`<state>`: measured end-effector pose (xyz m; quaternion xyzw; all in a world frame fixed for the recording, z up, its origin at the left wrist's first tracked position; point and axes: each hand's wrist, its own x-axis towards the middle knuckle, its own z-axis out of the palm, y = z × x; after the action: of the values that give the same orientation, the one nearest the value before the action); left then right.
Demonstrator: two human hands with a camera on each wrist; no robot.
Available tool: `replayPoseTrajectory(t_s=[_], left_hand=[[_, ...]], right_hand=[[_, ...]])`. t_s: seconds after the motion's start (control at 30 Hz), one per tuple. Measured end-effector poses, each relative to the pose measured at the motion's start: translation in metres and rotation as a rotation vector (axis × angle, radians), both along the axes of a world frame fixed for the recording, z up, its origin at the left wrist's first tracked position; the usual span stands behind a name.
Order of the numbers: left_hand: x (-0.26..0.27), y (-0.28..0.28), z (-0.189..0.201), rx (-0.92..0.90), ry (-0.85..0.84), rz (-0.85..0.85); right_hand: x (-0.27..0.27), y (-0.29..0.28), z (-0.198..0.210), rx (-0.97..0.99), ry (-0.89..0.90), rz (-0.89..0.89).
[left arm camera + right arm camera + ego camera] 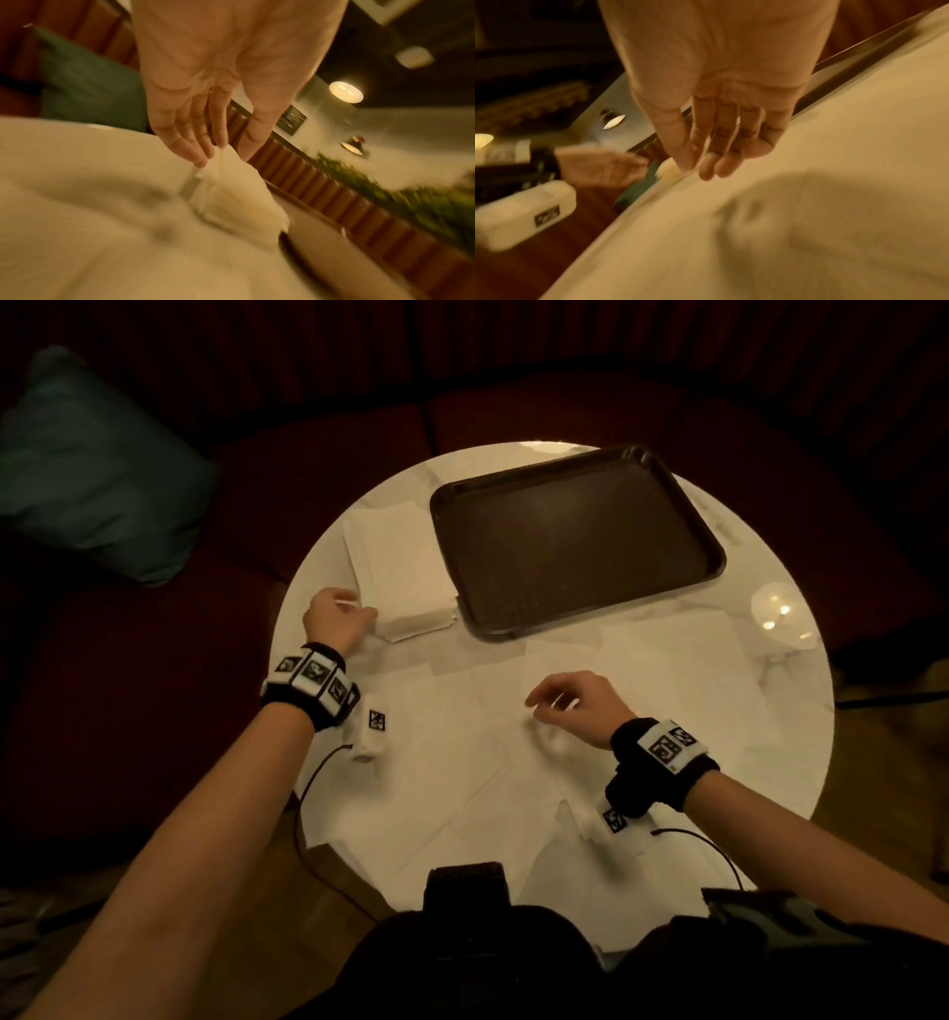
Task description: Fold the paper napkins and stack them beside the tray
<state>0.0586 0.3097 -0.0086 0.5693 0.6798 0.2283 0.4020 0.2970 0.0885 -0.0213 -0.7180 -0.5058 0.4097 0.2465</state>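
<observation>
Loose napkins (pixel 513 762) are spread flat all over the near half of the round white worktop (pixel 308 588), overlapping each other, a few creased, so it's hard to tell where one ends. Right hand (pixel 575 706) hovers over the middle of that mess, palm down. In the right wrist view its fingers (pixel 729 146) hang straight-ish and slightly apart, nothing between them, tips close to the paper, though it's too blurry to say whether they actually touch.

Left hand (pixel 336 618) is up at the near corner of the stack (pixel 395 567), the folded pile sitting just left of the tray (pixel 575 536). The stack's right edge is right up against the tray's rim or nearly so. From the left wrist view the fingers (pixel 190 140) point down, fairly straight and close together, tips on the top corner of the stack (pixel 231 188), thumb out on the other side. Looks like touching rather than gripping, but it's blurry.

Tray is dark brown and sits on the far half of the worktop. Off to the right there's a clear glass (pixel 780 618) near the edge. Dark red couch (pixel 154 685) wraps behind, with a teal cushion (pixel 97 469) on the left.
</observation>
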Motion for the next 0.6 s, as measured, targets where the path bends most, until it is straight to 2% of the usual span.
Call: replayPoseTrajectory(t_s=[0.07, 0.13, 0.23, 0.33, 0.47, 0.6], left_hand=[[-0.015, -0.040, 0.001, 0.035, 0.114, -0.181], [-0.029, -0.077, -0.007, -0.027, 0.181, -0.346], [-0.044, -0.129, -0.021, -0.150, 0.307, -0.563], [-0.052, -0.169, -0.031, -0.143, 0.396, -0.592], [-0.050, -0.190, -0.035, -0.064, 0.642, -0.601], [-0.046, -0.195, -0.037, -0.096, 0.619, -0.488]], right_hand=[[-0.021, 0.000, -0.005, -0.108, -0.083, 0.178], [-0.043, -0.002, -0.009, -0.167, -0.175, 0.283], [-0.066, -0.009, -0.015, -0.215, -0.302, 0.288], [-0.076, -0.016, -0.020, -0.261, -0.355, 0.217], [-0.081, -0.017, -0.019, -0.235, -0.447, 0.239], [-0.083, -0.016, -0.019, -0.260, -0.435, 0.227]])
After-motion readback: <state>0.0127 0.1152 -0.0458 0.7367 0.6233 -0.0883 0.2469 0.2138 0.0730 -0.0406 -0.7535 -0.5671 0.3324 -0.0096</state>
